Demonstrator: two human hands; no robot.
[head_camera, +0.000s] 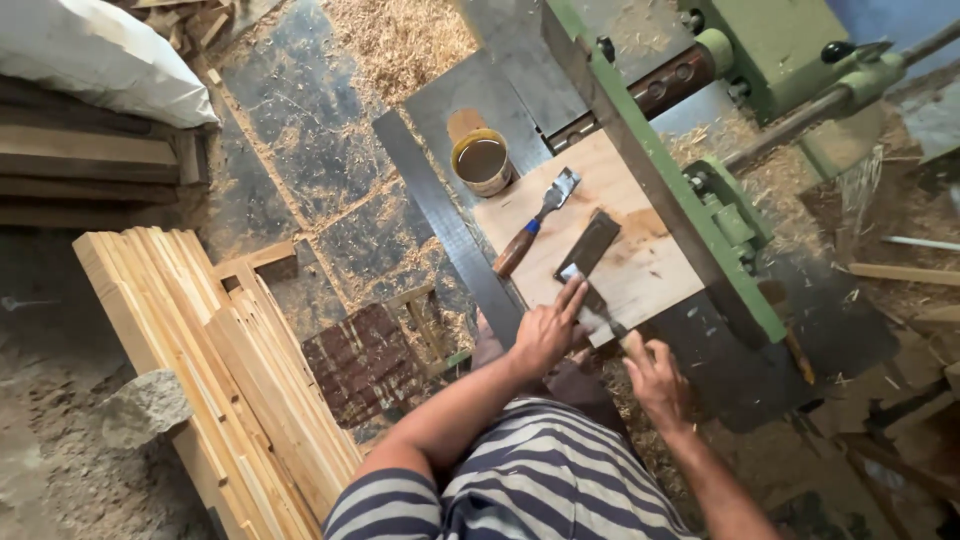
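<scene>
Both hands (545, 335) – flat metal blade (572, 275)

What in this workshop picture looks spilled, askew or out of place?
Sawdust lies spilled across the floor and machine. A chisel lies askew on the board, beside an open tin.

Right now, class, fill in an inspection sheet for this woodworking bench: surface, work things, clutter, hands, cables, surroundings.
Surface: pale plywood board on a green metal planing machine.
Work things: dark rectangular sharpening stone; small metal blade under the fingers.
Clutter: wooden-handled chisel; open round tin.
Hands: left hand presses the blade; right hand at the board's edge.
Cables: nothing seen.
Surroundings: stacked pale wooden slats; sawdust on floor.
</scene>
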